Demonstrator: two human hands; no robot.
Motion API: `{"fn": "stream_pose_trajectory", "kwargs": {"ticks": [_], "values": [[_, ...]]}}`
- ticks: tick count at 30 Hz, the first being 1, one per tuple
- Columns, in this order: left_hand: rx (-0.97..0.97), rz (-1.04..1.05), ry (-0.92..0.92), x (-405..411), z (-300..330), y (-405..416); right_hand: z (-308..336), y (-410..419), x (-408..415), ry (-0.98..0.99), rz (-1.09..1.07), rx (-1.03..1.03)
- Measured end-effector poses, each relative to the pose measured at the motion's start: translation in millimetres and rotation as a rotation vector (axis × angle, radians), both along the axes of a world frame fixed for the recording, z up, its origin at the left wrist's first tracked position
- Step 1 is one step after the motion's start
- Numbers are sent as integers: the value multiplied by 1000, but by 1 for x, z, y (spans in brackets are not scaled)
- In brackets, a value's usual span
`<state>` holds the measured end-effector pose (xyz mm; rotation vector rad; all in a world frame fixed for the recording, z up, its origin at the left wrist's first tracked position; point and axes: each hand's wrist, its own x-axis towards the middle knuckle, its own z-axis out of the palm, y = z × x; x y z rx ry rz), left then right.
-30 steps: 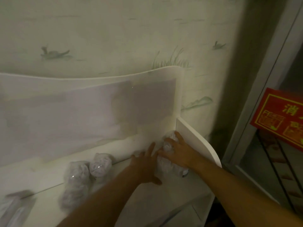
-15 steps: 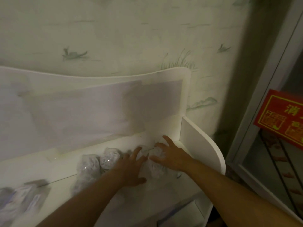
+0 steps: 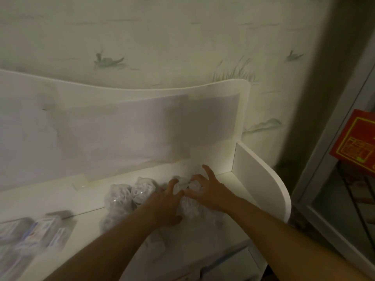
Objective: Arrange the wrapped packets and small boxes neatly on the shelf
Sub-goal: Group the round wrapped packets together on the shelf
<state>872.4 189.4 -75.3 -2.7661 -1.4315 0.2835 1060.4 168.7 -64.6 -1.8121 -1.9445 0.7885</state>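
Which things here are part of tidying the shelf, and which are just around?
Part of the job:
wrapped packet under both hands
two wrapped packets beside it
small boxes
white shelf
left hand
right hand

Just around:
red sign
painted wall

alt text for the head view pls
Two hands, left hand and right hand, rest on a wrapped packet on a white shelf; two more packets lie left of it, small boxes further left.
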Motion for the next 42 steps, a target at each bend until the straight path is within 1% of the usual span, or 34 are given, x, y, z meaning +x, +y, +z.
{"fn": "stream_pose_trajectory", "kwargs": {"ticks": [2,7,11,15,19,21,23,27,30,31,34,37,39,41,42], "values": [[-1,8,-16,-3,2,-1,1,-2,-3,-3,19,12],[-7,39,38,-12,4,-3,1,-5,-18,-4,86,17],[-13,57,37,-24,7,-7,-4,-5,-33,-26,120,37],[-66,53,7,-31,9,-7,-6,-6,-42,-82,138,52],[-137,54,-10,-32,12,-3,-5,-4,-33,-138,186,13],[-141,12,-42,-32,16,-1,-2,-2,-25,-144,195,14],[-107,-14,-109,-31,25,0,2,1,-17,-108,168,41],[3,40,-257,-24,46,3,7,0,2,-89,99,137],[24,10,-276,-14,52,8,11,-5,12,-86,80,222],[14,-18,-235,-11,51,11,13,-7,14,-90,76,218],[70,-119,-39,4,51,22,21,-17,22,-149,87,180],[65,-139,49,16,55,33,30,-32,29,-132,143,70],[16,-108,65,24,59,32,33,-42,30,-175,216,-37],[-59,-38,-10,33,61,31,29,-49,30,-221,264,-77],[-85,-9,-66,37,60,31,26,-51,31,-212,267,-70]]}}
